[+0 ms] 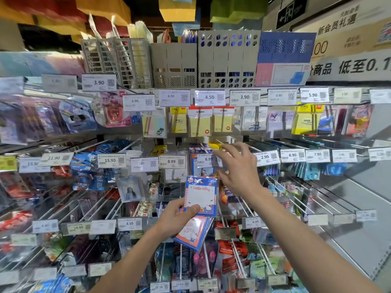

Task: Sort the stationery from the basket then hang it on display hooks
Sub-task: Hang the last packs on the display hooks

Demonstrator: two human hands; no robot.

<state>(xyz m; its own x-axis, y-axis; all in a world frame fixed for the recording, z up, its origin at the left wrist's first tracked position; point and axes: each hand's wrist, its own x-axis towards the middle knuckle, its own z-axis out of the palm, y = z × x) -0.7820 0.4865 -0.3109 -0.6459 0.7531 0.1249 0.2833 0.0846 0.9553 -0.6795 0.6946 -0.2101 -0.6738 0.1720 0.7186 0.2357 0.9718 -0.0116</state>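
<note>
Hanging under way: left hand point(175, 218) fingers clamped on Hello Kitty packs point(201, 195), right hand point(239, 168) fingers apart at the 6.99 tag point(206, 159), and next a pack's hole likely needs threading onto that hook.

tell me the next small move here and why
Probably raise the top Hello Kitty memo pad pack so its hang hole meets the tip of the hook behind the 6.99 price tag. The right hand is at that tag, the left hand grips the stack just below it, and similar blue-edged packs seem to hang there.
</note>
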